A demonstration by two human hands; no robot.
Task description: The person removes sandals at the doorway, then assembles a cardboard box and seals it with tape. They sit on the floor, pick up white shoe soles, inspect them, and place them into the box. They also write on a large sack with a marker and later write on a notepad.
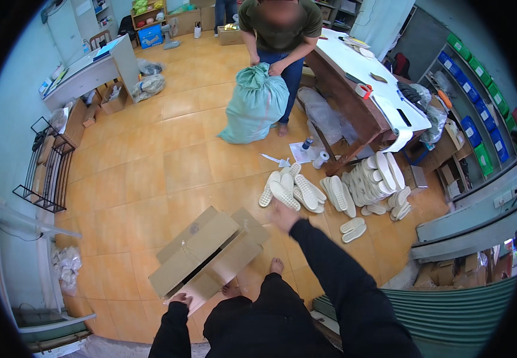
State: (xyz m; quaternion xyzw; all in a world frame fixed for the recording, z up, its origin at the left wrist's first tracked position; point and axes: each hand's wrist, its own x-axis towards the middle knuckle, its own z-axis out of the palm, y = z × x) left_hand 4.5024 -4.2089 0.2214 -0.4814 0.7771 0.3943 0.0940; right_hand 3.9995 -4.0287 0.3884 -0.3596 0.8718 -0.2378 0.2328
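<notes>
The step in hand looks like handling a cardboard box (202, 247), which sits on the tiled floor (112, 197) or just above it, in front of the person and a little to the left; which of the two, I cannot tell. Its upper flaps lie nearly together, with a dark slit between them. By my reading, the next move calls for keeping the near end steady while the other arm works at reach

The left hand (180, 298) is low, at the box's near corner, its fingers bent over the edge and seemingly pinching the cardboard; that forearm is short in view and close to the body. The right arm stretches forward, well away from the body, and ends in the right hand (283, 217), between the box's far corner and the pale shoe soles (283, 190). It is blurred, so I cannot tell whether it is spread or pressed together
</notes>
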